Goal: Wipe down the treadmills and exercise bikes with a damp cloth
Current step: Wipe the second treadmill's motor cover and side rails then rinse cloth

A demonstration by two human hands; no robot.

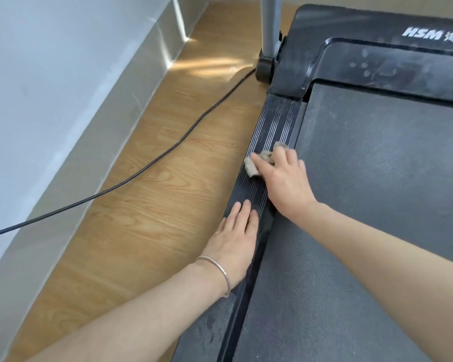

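Head view: a person cleaning an HSM-branded treadmill (377, 163) works along its ribbed side rail (276, 118), a long black strip that runs from about 7 o'clock near the camera up to 1 o'clock, where it meets the motor cover (293, 61). The right hand (283, 178) bunches a small beige cloth (255, 164) under curled fingers, the index finger laid across it, and presses it onto the rail's grooves. The left hand (236, 236), a thin bracelet (220, 267) at the wrist, lies flat with straight fingers on the same rail at 7 o'clock from the cloth, holding nothing and apparently bracing. The stretch of rail at 1 o'clock from the cloth looks dusty and streaked, so the next stroke probably follows the grooves lengthwise that way, led by the right hand, which is nearer. A black power cable (141, 168) crosses the wood floor (168, 218) at 9 o'clock, well apart from the rail.
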